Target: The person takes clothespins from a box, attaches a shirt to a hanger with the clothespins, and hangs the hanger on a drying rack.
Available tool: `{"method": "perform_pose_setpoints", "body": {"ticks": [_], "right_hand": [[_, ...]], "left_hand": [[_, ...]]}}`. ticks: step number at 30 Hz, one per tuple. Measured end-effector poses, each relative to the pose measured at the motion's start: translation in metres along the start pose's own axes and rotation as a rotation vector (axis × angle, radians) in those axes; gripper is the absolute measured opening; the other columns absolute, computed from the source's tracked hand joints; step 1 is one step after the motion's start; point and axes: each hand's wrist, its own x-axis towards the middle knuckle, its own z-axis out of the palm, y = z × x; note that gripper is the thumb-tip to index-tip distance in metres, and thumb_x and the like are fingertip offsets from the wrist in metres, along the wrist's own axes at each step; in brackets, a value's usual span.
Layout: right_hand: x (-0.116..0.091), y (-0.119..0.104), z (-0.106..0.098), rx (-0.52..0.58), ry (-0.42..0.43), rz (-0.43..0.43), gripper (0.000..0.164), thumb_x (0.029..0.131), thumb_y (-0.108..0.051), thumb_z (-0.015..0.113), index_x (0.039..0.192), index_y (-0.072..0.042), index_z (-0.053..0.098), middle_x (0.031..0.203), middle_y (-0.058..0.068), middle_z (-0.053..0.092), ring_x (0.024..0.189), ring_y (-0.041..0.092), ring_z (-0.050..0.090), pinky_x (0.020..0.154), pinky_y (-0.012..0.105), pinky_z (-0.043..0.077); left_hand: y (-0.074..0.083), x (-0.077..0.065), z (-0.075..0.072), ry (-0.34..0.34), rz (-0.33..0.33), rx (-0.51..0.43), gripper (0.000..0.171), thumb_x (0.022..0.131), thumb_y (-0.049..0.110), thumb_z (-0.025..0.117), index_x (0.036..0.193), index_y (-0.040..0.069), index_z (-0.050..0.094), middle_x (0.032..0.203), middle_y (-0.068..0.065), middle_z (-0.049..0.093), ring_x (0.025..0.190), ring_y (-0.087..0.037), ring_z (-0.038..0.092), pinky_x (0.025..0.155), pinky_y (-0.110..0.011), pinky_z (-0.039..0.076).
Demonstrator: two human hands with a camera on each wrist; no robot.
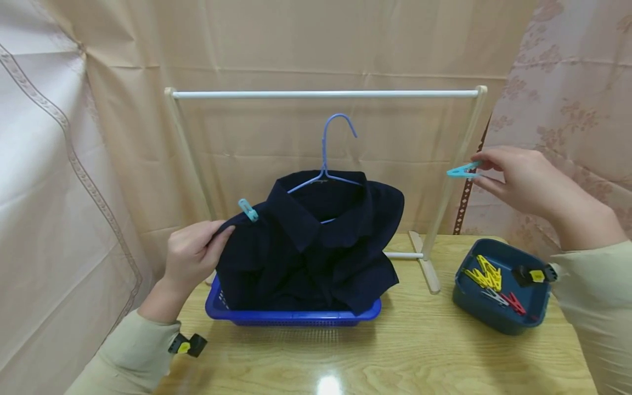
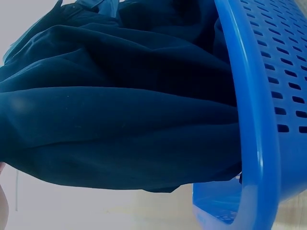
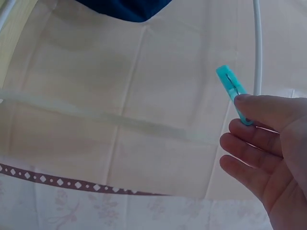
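Note:
A dark navy collared shirt (image 1: 296,252) hangs on a blue hanger (image 1: 324,148), its lower part bunched in a blue basket (image 1: 296,317). My left hand (image 1: 191,249) pinches the shirt's shoulder at the left. Close to those fingers, a light blue clothespin (image 1: 248,210) is clipped on that shoulder. Off to the right, my right hand (image 1: 523,181) holds another light blue clothespin (image 3: 232,91) between thumb and fingers, apart from the shirt. In the left wrist view the shirt's folds (image 2: 120,129) fill most of the picture, and the left hand shows only at the edge.
Behind the shirt stands a rack with a white rail (image 1: 321,95) and wooden posts. A dark teal bin (image 1: 503,323) at the right holds yellow, red and grey clothespins (image 1: 489,272). Fabric curtains (image 1: 395,44) surround the wooden table (image 1: 266,367).

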Motion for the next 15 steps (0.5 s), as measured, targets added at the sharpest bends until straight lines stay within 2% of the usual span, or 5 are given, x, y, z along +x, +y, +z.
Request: {"method": "perform_pose_setpoints", "body": {"ticks": [9,15], "right_hand": [[0.014,-0.014,-0.003,-0.007,-0.025,-0.054,0.035,0.088,-0.004,0.079,0.121,0.001,0.066,0.107,0.018,0.067,0.092,0.036,0.066,0.076,0.057,0.055],[0.02,-0.02,-0.004,0.014,-0.034,-0.083,0.039,0.09,-0.003,0.077,0.126,0.002,0.064,0.114,0.022,0.066,0.1,0.04,0.066,0.081,0.058,0.054]], "left_hand": [[0.005,0.003,0.0,0.02,-0.002,0.004,0.044,0.103,0.033,0.063,0.082,-0.004,0.073,0.07,-0.009,0.07,0.054,-0.024,0.065,0.053,-0.04,0.054],[0.006,0.004,0.0,0.019,-0.005,-0.001,0.043,0.103,0.033,0.063,0.082,-0.004,0.073,0.07,-0.009,0.07,0.053,-0.025,0.065,0.053,-0.041,0.054]]}}
